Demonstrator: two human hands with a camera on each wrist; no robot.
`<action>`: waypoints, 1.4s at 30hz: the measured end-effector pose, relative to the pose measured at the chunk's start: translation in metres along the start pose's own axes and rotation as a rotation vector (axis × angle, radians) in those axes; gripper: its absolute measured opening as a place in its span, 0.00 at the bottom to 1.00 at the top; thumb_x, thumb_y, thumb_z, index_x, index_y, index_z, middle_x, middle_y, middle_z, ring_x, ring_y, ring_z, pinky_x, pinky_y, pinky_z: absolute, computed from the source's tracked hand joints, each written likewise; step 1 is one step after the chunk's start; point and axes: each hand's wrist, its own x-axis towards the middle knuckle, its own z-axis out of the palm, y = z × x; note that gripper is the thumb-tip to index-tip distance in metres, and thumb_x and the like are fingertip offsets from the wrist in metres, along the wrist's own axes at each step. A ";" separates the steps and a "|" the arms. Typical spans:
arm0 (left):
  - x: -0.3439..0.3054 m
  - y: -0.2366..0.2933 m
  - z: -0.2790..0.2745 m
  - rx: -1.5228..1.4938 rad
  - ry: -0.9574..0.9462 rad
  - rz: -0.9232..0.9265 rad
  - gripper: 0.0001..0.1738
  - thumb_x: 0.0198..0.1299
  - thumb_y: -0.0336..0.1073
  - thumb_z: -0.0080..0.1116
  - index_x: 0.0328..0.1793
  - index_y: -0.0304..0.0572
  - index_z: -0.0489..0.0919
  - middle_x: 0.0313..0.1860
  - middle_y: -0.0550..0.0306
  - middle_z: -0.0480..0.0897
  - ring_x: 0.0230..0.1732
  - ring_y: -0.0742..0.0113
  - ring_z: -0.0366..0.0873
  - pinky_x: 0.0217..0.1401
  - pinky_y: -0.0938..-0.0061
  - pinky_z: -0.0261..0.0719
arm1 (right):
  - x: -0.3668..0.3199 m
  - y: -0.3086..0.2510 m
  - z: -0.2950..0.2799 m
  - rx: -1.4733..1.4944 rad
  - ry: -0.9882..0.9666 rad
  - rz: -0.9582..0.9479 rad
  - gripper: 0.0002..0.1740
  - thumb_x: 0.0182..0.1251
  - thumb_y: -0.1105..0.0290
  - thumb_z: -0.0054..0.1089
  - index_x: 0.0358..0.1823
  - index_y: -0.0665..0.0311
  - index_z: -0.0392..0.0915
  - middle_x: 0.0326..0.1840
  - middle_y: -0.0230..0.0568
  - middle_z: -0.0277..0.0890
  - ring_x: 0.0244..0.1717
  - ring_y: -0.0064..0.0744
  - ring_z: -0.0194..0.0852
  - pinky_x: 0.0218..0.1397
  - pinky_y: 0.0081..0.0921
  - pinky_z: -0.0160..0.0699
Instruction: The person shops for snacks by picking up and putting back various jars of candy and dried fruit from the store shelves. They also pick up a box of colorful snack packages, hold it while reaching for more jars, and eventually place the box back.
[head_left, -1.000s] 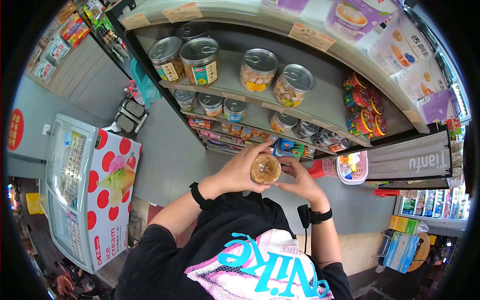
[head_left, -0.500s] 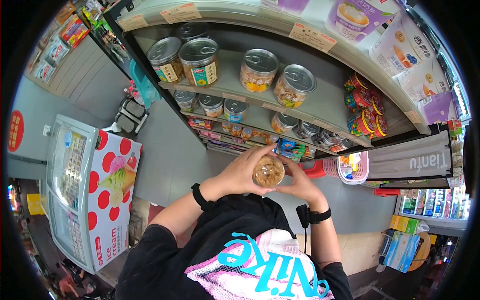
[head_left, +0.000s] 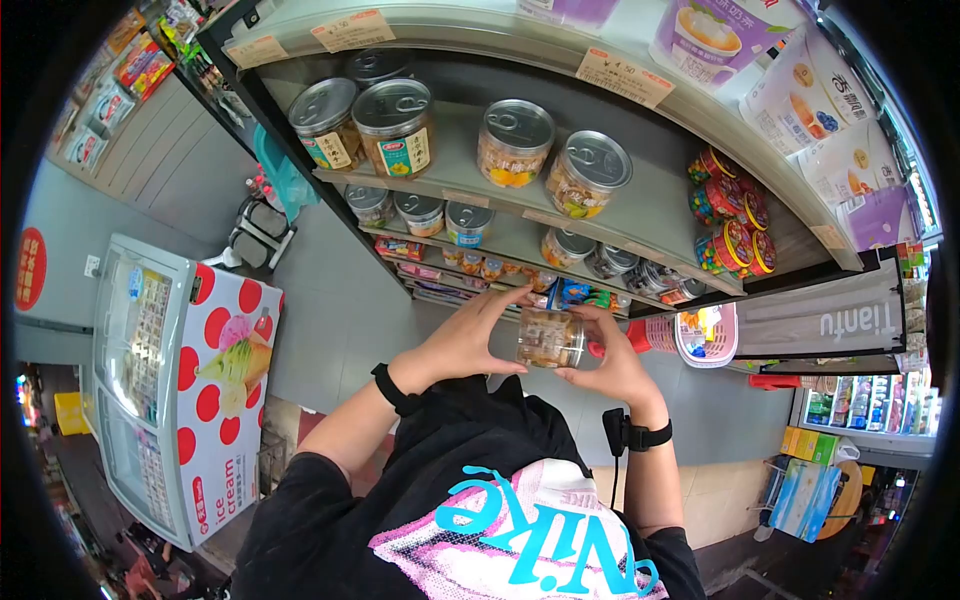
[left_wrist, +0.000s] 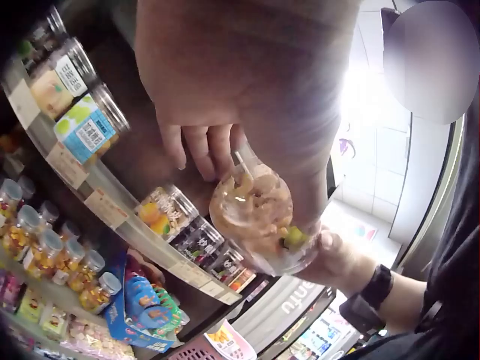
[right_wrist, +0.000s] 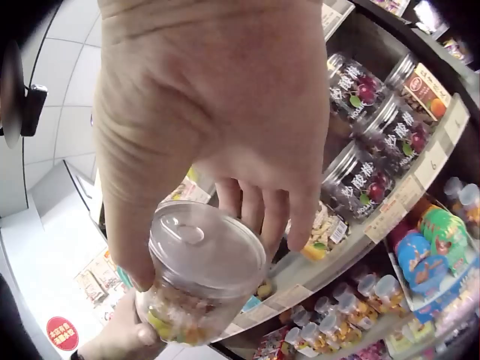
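A clear jar of dried pieces (head_left: 550, 340) lies on its side between the hands, in front of the person's chest. My right hand (head_left: 617, 362) grips it near the lid end, thumb below and fingers above. In the right wrist view its silver pull-ring lid (right_wrist: 206, 251) faces up under the palm, with the thumb along the side. My left hand (head_left: 455, 342) is spread at the base end, thumb and fingers apart around that end. The left wrist view shows the jar's clear base (left_wrist: 251, 206) beside the loosely bent left fingers.
A shelf unit (head_left: 450, 165) ahead bears canned jars (head_left: 515, 140), small candy tubs (head_left: 735, 245) and cups of drink mix (head_left: 710, 40). A pink basket (head_left: 705, 335) stands at the right, an ice-cream freezer (head_left: 230, 380) at the left. Grey floor (head_left: 330, 300) lies between.
The jar has turned from base toward the head camera to lying sideways, its base now toward the left. The left hand has loosened and moved slightly left, while the right keeps hold.
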 end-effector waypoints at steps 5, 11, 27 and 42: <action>-0.001 -0.008 0.009 0.034 -0.052 -0.103 0.64 0.41 0.50 0.83 0.82 0.41 0.56 0.75 0.39 0.67 0.75 0.39 0.63 0.78 0.53 0.62 | 0.005 -0.016 0.005 -0.090 0.053 -0.098 0.51 0.46 0.72 0.82 0.73 0.63 0.63 0.73 0.44 0.65 0.72 0.36 0.67 0.70 0.34 0.69; 0.003 -0.003 0.005 -0.167 -0.092 -0.187 0.66 0.40 0.51 0.84 0.82 0.38 0.55 0.77 0.39 0.66 0.74 0.42 0.68 0.76 0.55 0.66 | 0.008 -0.010 0.004 0.023 0.080 -0.166 0.48 0.56 0.65 0.77 0.77 0.66 0.60 0.71 0.47 0.67 0.71 0.38 0.67 0.72 0.37 0.67; -0.002 -0.023 0.015 -0.753 -0.243 -0.295 0.59 0.57 0.40 0.76 0.82 0.26 0.47 0.76 0.42 0.64 0.76 0.55 0.65 0.79 0.58 0.63 | 0.005 -0.002 -0.002 0.191 0.086 -0.044 0.40 0.78 0.42 0.49 0.77 0.67 0.61 0.63 0.49 0.72 0.67 0.38 0.67 0.72 0.36 0.63; 0.001 -0.020 0.013 -1.013 -0.288 -0.224 0.44 0.69 0.50 0.62 0.78 0.29 0.55 0.68 0.42 0.74 0.65 0.54 0.77 0.71 0.60 0.74 | 0.006 -0.008 -0.005 0.230 0.039 -0.032 0.40 0.79 0.46 0.50 0.77 0.71 0.58 0.61 0.46 0.76 0.63 0.36 0.73 0.70 0.33 0.65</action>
